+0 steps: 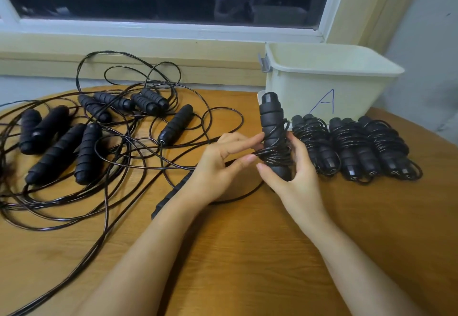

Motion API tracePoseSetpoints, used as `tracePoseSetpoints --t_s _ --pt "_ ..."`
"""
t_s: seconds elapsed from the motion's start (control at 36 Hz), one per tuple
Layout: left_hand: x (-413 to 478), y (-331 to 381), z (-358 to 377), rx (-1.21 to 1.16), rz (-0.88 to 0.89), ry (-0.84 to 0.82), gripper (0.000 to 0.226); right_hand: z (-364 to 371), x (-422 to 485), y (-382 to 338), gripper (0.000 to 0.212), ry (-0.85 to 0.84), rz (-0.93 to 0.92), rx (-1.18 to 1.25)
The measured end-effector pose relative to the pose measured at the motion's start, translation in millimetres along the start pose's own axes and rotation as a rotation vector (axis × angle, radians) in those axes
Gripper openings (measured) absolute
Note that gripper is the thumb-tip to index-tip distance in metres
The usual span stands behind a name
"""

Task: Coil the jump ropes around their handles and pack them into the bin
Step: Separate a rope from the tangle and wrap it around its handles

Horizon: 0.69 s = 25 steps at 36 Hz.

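Black rope [275,153] held (bin [332,71] just behind).

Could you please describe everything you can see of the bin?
The bin is a pale cream, plastic-looking rectangular tub with a rolled rim, no lid and a grey clip on its left end. A blue letter A is drawn on its front. It stands upright on the table, far right, behind three coiled ropes.
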<state>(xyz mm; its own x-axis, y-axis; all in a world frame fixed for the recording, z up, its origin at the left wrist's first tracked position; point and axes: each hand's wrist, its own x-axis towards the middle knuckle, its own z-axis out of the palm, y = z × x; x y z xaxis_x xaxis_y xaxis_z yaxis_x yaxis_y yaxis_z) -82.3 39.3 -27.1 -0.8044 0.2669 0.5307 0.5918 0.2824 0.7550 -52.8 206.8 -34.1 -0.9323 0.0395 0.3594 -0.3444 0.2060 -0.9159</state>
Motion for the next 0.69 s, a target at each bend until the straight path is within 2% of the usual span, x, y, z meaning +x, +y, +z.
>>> tracePoseSetpoints --t_s 0.19,0.25,0.31,0.42,0.56,0.69 --pt "2.2 0.9 -3.2 -0.022 -0.031 0.141 0.029 3.5 -2.4 -4.8 0.049 -0.078 0.059 0.15" --pt "1.7 0.7 -4.2 -0.102 -0.089 0.176 0.035 4.4 -3.3 -4.9 0.046 -0.087 0.057 0.163" --pt "1.5 -1.1 -5.8 -0.175 -0.156 0.195 0.05 4.8 -3.9 -3.6 0.044 -0.088 0.054 0.185" --pt "2.7 -1.7 -8.0 -0.218 -0.26 0.121 0.078 4.2 -3.0 -2.2 0.045 -0.095 0.048 0.218" --pt "2.7 1.6 -6.6 -0.203 -0.282 -0.003 0.059 3.3 -3.8 1.3 0.057 -0.122 0.102 0.324" --pt "2.2 3.3 -5.8 -0.332 -0.332 -0.026 0.055 1.6 -3.0 -1.4 0.058 -0.148 0.119 0.324"
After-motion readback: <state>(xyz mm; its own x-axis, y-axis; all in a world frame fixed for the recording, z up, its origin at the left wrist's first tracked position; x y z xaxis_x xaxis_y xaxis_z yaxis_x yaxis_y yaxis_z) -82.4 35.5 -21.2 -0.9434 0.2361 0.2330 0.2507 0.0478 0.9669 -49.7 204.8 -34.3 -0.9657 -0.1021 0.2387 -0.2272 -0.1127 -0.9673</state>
